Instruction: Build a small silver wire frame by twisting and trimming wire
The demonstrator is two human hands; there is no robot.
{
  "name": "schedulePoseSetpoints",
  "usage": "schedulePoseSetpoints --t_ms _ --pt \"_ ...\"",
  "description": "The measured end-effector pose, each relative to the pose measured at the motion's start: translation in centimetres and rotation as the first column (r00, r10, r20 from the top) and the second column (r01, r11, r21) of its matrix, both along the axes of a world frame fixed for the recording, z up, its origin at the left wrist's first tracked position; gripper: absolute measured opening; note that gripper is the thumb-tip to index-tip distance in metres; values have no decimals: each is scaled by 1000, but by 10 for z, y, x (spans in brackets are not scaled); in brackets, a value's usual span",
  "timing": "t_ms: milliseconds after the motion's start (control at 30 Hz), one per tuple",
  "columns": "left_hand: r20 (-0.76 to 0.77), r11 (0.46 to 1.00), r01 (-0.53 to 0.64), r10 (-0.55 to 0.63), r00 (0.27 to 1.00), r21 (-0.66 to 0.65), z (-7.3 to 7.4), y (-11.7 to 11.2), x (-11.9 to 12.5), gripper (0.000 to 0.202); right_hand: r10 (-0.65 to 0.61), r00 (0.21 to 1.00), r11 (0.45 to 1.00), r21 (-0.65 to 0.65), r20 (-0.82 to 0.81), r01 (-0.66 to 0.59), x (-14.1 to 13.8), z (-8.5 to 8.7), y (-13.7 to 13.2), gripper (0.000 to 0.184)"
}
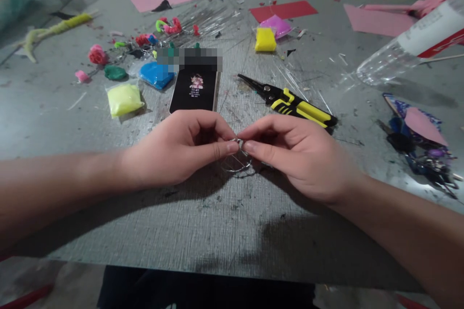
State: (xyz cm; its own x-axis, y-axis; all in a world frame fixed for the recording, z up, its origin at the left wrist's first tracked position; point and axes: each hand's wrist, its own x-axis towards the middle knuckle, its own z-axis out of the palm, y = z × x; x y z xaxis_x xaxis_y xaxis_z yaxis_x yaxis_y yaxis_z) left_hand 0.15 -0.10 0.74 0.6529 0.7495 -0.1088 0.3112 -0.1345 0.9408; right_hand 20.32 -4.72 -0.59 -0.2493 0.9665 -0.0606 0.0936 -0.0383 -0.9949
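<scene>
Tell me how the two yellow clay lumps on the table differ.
The near clay lump, left of the phone, is pale lime yellow; the far clay lump is strong yellow. The near one looks flatter; the far one is blockier and sits beside a purple lump. Both lie untouched on the grey table.
</scene>
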Motion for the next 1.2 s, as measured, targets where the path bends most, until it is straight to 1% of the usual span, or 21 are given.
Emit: schedulePoseSetpoints --t_ms 67,167,233,300,433,533,600,667,733,767,833,933,1000,1200 --pt "11 1000 6 -6 1000 19 -1 -1 0 7 -22 1000 1000 -20 -7 22 -1 0 -1 7" --pt "22 1000 13 -13 1000 13 -2 -1 0 6 -72 996 995 -75 -62 67 -1 -2 -2 13" --pt "12 1000 9 -8 1000 -12 -2 -1 0 7 -93 990 992 -97 -106 82 -1 -4 -1 17" --pt "10 999 8 -8 1000 -50 -1 -1 1 7 -103 987 992 -84 -126 93 -1 -5 0 23" --pt "73 993 34 -26 997 -117 0 0 1 9 -111 991 993 41 -74 114 -1 -7 0 30" --pt "89 989 29 -17 996 -146 1 2 0 7 -147 989 980 140 27 142 -1 -9 -1 25" --pt "76 983 25 -12 997 -180 2 3 -1 6 -160 974 965 232 157 121 0 -10 -3 17" --pt "69 976 17 -2 998 -218 2 4 -1 5 -171 933 926 375 318 42 1 -10 -4 11" --pt "65 971 18 -3 998 -240 3 5 0 6 -186 886 862 503 426 -61 2 -10 -4 16" --pt "64 969 25 -9 998 -244 4 5 0 6 -192 871 833 544 452 -99 3 -10 -4 18" --pt "63 964 43 -27 998 -261 5 6 1 8 -195 861 806 577 470 -133 3 -11 -4 18" --pt "75 945 69 -48 996 -319 7 7 2 11 -189 858 799 583 478 -149 2 -13 -4 18" --pt "78 938 92 -70 995 -335 7 9 2 11 -179 864 795 587 470 -155 2 -14 -4 20" --pt "53 954 143 -134 990 -264 7 12 0 4 -157 870 797 580 467 -168 1 -14 -5 21"
